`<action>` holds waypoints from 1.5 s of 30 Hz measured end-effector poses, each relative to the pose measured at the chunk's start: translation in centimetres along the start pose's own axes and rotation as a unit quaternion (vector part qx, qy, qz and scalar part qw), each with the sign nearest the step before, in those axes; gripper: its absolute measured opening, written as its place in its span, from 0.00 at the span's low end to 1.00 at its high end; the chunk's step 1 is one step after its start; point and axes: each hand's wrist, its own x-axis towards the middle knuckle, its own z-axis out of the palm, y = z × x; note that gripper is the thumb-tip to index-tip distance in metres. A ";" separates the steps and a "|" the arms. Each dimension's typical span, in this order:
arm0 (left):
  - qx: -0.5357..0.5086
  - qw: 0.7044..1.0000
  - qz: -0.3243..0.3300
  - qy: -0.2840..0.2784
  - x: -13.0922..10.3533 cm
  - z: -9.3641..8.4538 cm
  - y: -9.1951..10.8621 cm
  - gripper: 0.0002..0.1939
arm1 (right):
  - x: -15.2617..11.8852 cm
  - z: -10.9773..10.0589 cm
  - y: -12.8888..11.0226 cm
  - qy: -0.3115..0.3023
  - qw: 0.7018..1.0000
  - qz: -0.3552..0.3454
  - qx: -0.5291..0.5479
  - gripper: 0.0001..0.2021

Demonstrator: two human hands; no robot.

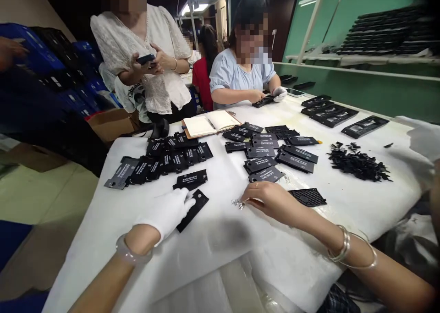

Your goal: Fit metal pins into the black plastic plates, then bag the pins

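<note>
My left hand (168,212), in a white glove, is closed on the edge of a flat black plastic plate (194,211) that lies slanted just above or on the white table. Just beyond it lies another black plate (191,179) with white lettering. My right hand (266,200) is bare, its fingers pressed together at a small pile of silvery metal pieces (238,204); the fingertips touch the pile, and exactly how many they pinch is hidden. Close to the right wrist, a black plate (307,196) shows its ribbed grid side.
Lettered black plates lie in rows at left (161,164) and in a group at centre (263,150). Small black pieces (359,162) form a heap at right, near black frames (330,113). An open notebook (209,123) rests farther back. Across the table (113,239) a co-worker (242,77) handles a black part.
</note>
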 end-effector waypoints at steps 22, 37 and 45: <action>-0.734 0.671 0.056 0.093 2.0 4.5 3.9 0.19 | 3.3 1.8 -0.8 0.027 0.967 0.068 0.242 0.06; -0.682 0.724 0.058 0.089 1.7 5.3 4.6 0.17 | 2.8 0.5 -1.4 0.072 0.707 0.151 0.687 0.10; -0.772 0.619 0.113 0.090 1.8 5.5 5.5 0.18 | 3.1 2.2 -3.3 0.179 0.891 0.123 0.398 0.10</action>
